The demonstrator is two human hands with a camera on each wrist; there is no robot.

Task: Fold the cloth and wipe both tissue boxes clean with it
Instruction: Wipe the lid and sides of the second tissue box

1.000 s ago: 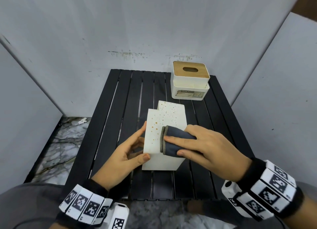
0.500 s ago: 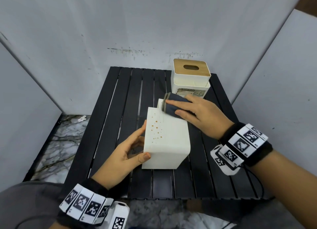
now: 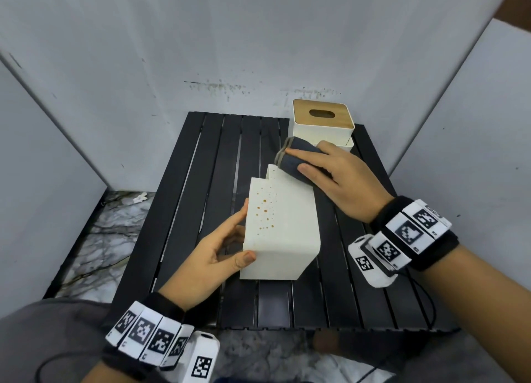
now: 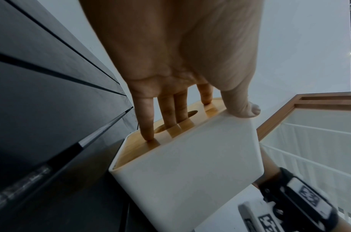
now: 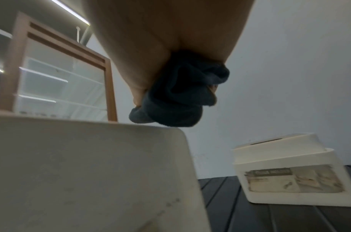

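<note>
My right hand [image 3: 339,178], fingers curled around the folded cloth [image 3: 296,160], has swept from the near end of the tipped tissue box [image 3: 284,227] to its far end. My left hand [image 3: 212,256] still steadies that box, straight fingers pressing its wooden lid. I judge this face nearly done; the second tissue box [image 3: 321,124] by the table's [image 3: 201,210] far edge waits.
</note>
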